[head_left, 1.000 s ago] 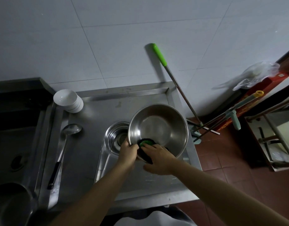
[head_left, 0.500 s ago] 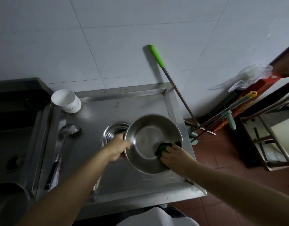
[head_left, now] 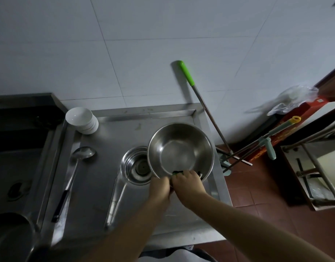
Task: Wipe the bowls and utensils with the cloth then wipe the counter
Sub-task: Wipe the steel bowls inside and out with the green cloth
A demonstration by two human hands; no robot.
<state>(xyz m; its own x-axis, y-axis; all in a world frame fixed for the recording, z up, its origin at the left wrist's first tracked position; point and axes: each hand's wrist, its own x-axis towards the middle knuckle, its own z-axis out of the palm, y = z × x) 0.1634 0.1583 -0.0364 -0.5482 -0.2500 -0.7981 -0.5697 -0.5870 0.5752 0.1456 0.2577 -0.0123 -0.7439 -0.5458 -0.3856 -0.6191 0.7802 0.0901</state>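
A large steel bowl point(head_left: 179, 148) is held tilted above the steel counter point(head_left: 110, 133), its inside facing me. My left hand point(head_left: 160, 188) grips its near rim. My right hand point(head_left: 189, 183) presses a green and dark cloth point(head_left: 177, 173) against the inside of the near rim; most of the cloth is hidden by my fingers. A smaller steel bowl point(head_left: 137, 167) sits on the counter just left of the big one, and two long steel handles point(head_left: 115, 201) run from it toward me. A ladle point(head_left: 74, 174) with a black grip lies further left. Stacked white bowls point(head_left: 81, 120) stand at the back left.
A sink basin point(head_left: 13, 178) lies left of the counter, with a dark pot point(head_left: 9, 241) at the near left. A green-handled mop point(head_left: 198, 103) leans on the tiled wall right of the counter. More mop poles point(head_left: 257, 146), a red box and a metal frame stand on the floor.
The bowl has tipped up and moved away from me. My right hand slid the cloth from the bowl's right side back to the near rim, next to my left hand.
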